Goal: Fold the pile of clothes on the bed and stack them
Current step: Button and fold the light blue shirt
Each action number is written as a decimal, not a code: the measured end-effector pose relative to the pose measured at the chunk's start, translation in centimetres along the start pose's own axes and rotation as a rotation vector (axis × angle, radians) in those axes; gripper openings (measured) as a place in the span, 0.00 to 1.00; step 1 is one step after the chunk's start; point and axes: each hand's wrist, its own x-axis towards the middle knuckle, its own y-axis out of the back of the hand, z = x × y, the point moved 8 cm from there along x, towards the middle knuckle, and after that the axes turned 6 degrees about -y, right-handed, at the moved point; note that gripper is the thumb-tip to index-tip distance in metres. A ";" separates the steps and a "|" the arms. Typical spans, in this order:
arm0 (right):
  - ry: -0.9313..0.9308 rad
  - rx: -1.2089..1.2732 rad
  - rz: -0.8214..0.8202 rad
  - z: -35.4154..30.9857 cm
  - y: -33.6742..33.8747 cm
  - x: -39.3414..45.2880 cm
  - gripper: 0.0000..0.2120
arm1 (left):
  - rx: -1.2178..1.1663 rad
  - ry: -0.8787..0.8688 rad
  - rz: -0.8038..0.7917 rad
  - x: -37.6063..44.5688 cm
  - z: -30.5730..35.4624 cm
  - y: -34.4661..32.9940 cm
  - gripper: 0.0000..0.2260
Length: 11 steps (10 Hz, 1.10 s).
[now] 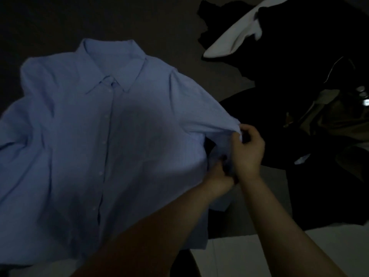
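Observation:
A light blue button-up shirt (95, 140) lies spread front-up on the dark bed (40, 23), collar toward the far side. Its right sleeve is pulled up off the bed toward my hands. My right hand (247, 150) pinches the cuff end of that sleeve, fingers curled round the cloth. Just below it my left hand (217, 178) grips the same sleeve's lower part, its fingers partly hidden in the fabric. The room is dim.
A pile of dark clothes (299, 116) lies to the right, with a white garment (229, 39) on its far part and an olive piece (335, 114) near the right edge. A pale sheet edge (249, 254) shows at the near right.

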 end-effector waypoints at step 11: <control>-0.612 -0.109 0.434 16.4 27.0 2.6 0.17 | 0.930 -0.366 0.067 6.2 4.1 -3.0 0.27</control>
